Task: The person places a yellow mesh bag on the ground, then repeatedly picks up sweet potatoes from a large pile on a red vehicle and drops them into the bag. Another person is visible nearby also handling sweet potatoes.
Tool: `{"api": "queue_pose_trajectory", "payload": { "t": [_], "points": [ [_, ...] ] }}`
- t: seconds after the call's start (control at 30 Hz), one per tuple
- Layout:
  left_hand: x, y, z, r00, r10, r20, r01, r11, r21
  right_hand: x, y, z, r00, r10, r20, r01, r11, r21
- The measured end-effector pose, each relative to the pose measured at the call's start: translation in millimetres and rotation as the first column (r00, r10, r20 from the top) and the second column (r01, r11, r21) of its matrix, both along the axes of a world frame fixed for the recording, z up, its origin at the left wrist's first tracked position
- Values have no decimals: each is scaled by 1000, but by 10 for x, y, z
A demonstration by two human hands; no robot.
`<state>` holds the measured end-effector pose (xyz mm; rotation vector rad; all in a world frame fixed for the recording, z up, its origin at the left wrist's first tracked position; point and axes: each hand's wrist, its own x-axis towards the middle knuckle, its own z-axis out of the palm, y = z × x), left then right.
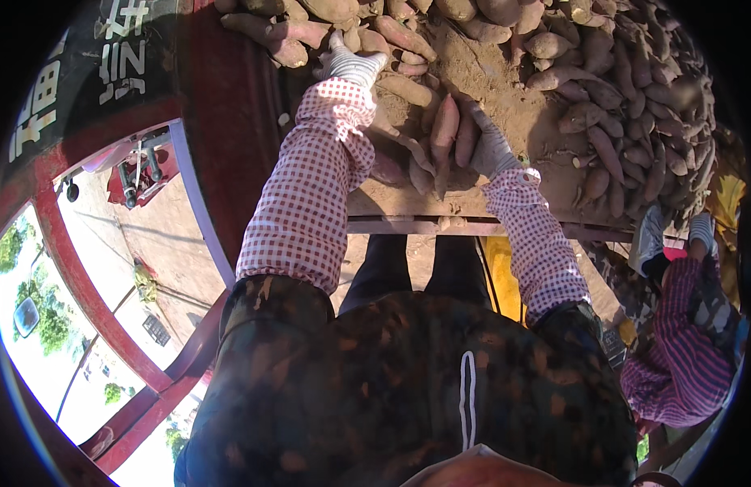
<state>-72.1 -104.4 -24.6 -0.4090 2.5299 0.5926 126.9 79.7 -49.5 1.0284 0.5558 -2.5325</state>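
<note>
My left hand point(352, 66), in a striped knit glove, reaches into the heap at the far edge of the view. Its fingers are at a small sweet potato point(352, 38), and I cannot tell whether they grip it. Nearer to me, my gloved right hand point(492, 141) lies along the right side of a dark sweet potato point(466, 139), its fingers curled over the far end. Just left of that one is a reddish, pointed sweet potato point(444, 129). A thin, curved sweet potato point(406, 141) and a thick, soil-covered one point(406, 89) lie between my hands.
Sweet potatoes point(640, 122) are heaped on the right of the soil-covered truck bed point(491, 67). The bed's near edge point(412, 226) runs before my legs. At left stands a red metal frame point(208, 122). Another person's striped sleeve point(686, 347) and gloved hand point(700, 230) show at right.
</note>
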Motion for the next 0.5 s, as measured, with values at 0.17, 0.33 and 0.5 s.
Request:
{"api": "queue_pose_trajectory", "payload": {
  "t": [0.17, 0.33, 0.5],
  "points": [
    [109, -363, -374, 973, -190, -131, 218, 942, 254, 178, -34, 46, 986, -115, -119, 108, 992, -60],
    [165, -98, -339, 966, -189, -174, 223, 953, 205, 283, -36, -91, 986, -158, -59, 147, 976, -162],
    [529, -84, -326, 996, -5, -91, 54, 834, 548, 514, 156, -155, 971, -234, -45, 211, 931, -299]
  ]
}}
